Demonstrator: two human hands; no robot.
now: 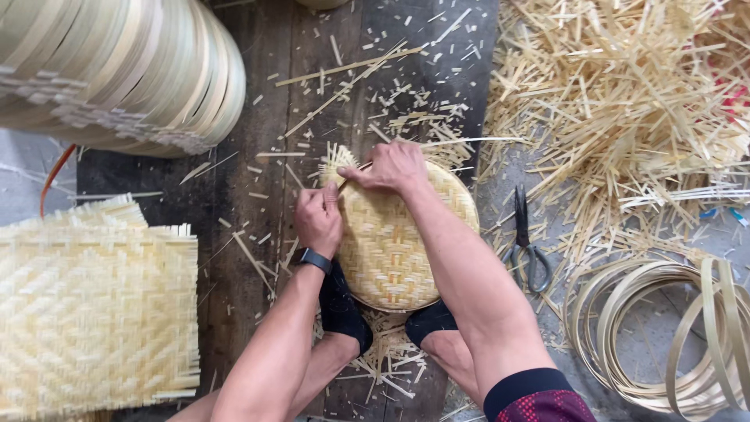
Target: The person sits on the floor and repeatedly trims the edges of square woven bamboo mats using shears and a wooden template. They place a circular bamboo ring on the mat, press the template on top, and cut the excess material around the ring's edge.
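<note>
A round woven bamboo tray (394, 250) lies on the dark wooden floor between my feet in black shoes (344, 309). My left hand (318, 219), a dark watch on its wrist, grips the tray's left rim. My right hand (388, 166) presses on the far rim, fingers closed over the loose strip ends (337, 159) that stick out at the upper left. A thin bamboo strip (469, 141) runs from under my right hand toward the right.
A stack of bamboo hoops and trays (117, 70) lies at the top left. Flat woven mats (94, 305) are piled at the left. Black scissors (525, 242) lie right of the tray, bamboo offcuts (625, 101) behind them, and coiled bamboo rings (664, 328) at the lower right.
</note>
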